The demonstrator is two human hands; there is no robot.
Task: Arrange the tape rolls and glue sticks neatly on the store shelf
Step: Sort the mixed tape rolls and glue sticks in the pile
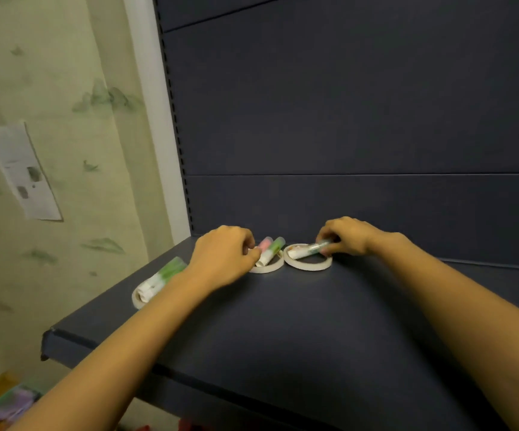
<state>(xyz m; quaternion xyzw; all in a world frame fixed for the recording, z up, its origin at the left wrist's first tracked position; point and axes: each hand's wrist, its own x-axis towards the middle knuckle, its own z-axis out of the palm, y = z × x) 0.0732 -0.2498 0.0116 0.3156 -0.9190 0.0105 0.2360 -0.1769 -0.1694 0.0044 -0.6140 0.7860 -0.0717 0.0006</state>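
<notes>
The shelf [283, 321] shows its front lip at lower left and lies bare across the near centre and right, leaving open room for sliding. Close to its left edge, the left roll [136, 298] carries green sticks [166, 273]. The left hand [224, 256] curls its fingers at the near ends of the pink stick [265, 244] and green stick [278, 244] lying in the middle roll [270, 268]; whether it grips them cannot be told. The right hand [345, 237] pinches a stick [309, 249] laid across the right roll [309, 264], just beside the middle one. The back panel [345, 119] stands close behind. By judgement, sticks are light, rigid, smooth and apt to roll, best taken mid-barrel. Rolls are light, stiff hoops, best taken by the rim.
</notes>
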